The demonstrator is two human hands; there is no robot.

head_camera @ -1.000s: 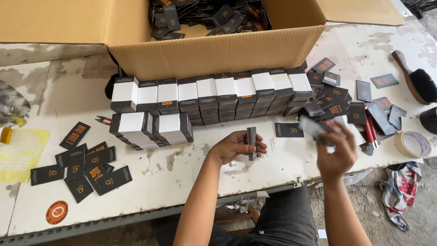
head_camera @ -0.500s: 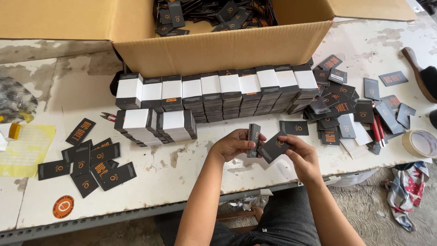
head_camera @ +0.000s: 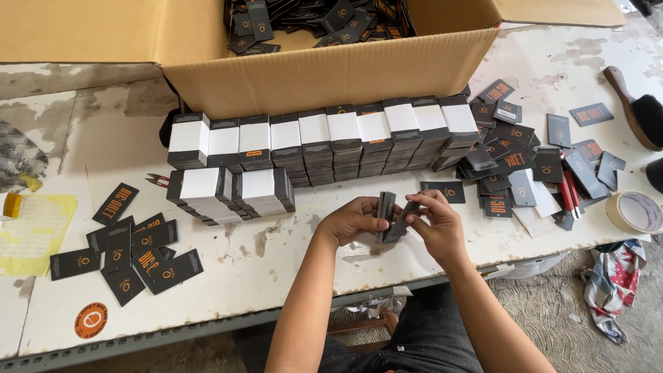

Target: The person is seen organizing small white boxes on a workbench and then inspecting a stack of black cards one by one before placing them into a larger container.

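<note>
At lower centre of the frame, the left hand (head_camera: 353,220) clamps a small stack of dark cards (head_camera: 384,215) upright, while the right hand (head_camera: 435,222) pinches one dark card (head_camera: 402,221) against it. The grip looks thin, perhaps; a slip could fan the stack across the white table (head_camera: 276,269).

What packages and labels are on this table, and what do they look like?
Box: back of table, big brown cardboard, open, dark tags inside.
Bundles: row before the box, dark stacks with white bands.
Loose tags: left front, flat black rectangles with orange marks.
Tag pile: right, scattered black cards.
Held tags: thin dark stack between left hand and right hand.
</note>
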